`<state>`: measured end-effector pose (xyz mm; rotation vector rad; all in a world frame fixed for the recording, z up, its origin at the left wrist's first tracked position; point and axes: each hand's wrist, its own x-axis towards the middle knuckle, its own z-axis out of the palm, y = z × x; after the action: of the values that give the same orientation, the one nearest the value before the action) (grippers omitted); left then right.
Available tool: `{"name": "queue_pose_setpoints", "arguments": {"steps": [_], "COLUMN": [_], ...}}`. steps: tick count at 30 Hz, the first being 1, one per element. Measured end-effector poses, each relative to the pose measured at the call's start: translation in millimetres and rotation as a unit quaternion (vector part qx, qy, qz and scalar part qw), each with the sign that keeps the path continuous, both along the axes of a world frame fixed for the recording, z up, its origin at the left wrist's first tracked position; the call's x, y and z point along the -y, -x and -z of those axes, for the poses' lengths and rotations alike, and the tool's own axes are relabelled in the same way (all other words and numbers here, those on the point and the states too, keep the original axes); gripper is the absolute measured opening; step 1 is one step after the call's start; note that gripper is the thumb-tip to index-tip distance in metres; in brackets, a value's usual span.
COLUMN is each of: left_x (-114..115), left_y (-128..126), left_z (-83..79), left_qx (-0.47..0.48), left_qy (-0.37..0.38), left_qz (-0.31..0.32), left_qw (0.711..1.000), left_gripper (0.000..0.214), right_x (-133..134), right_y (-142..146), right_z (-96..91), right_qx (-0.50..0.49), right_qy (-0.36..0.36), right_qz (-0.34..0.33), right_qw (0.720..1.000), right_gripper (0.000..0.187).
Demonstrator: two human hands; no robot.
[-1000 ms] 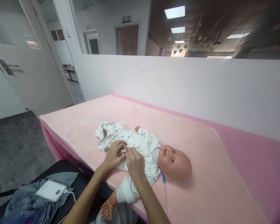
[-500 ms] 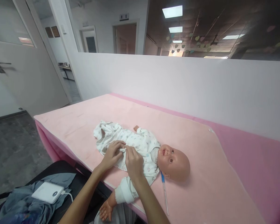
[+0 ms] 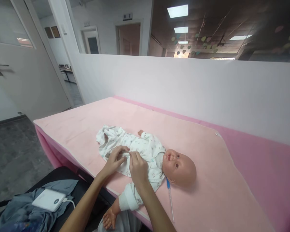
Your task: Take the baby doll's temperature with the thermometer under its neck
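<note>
A baby doll (image 3: 180,168) lies on its back on a pink padded table (image 3: 207,193), head to the right. It wears a white printed romper (image 3: 145,149). My left hand (image 3: 114,160) and my right hand (image 3: 138,168) meet over the doll's belly. Both pinch the front edge of the romper with closed fingers. One doll arm (image 3: 111,217) hangs over the table's near edge. A thin blue-tipped thermometer (image 3: 169,199) lies on the table beside the doll's head.
A white wall with a glass pane runs behind the table. At the lower left, a white power bank (image 3: 48,199) with a cable rests on grey cloth (image 3: 26,212) over a dark seat. A door stands at the far left.
The view has shifted slightly. My hands stay on the romper front, with the fingers pinched a little closer together.
</note>
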<state>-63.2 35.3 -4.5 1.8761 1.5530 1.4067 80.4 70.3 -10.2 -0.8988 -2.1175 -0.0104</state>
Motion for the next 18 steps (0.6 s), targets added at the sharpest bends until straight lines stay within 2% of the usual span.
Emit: {"name": "queue_pose_setpoints", "arguments": {"steps": [4, 9, 11, 13, 16, 18], "left_x": [1, 0, 3, 13, 38, 54], "left_y": [-3, -4, 0, 2, -5, -21], "left_z": [-3.9, -5.3, -10.7, -23.7, -53.5, -70.2], "left_qx": [-0.015, -0.066, -0.065, -0.052, -0.014, -0.002], "left_qy": [0.004, 0.017, 0.035, 0.049, 0.028, -0.007], "left_qz": [-0.008, -0.019, -0.022, -0.053, -0.126, -0.113], "left_qw": [1.0, 0.998, 0.997, 0.996, 0.992, 0.994], "left_gripper": [0.011, 0.016, 0.025, 0.042, 0.05, 0.055], "right_x": [0, 0, 2, 8, 30, 51], "right_y": [0, 0, 0, -2, -15, -33], "right_z": [1.1, -2.6, -7.6, -13.2, -17.1, -14.2], "right_qx": [0.011, 0.028, 0.036, 0.022, -0.064, -0.127], "right_qy": [-0.009, -0.004, 0.016, 0.036, 0.057, 0.062], "right_qz": [0.006, 0.011, 0.013, 0.019, 0.028, 0.037], "right_qw": [1.0, 1.0, 0.999, 0.999, 0.996, 0.989], "right_gripper": [0.02, 0.02, 0.018, 0.019, 0.025, 0.025]}}
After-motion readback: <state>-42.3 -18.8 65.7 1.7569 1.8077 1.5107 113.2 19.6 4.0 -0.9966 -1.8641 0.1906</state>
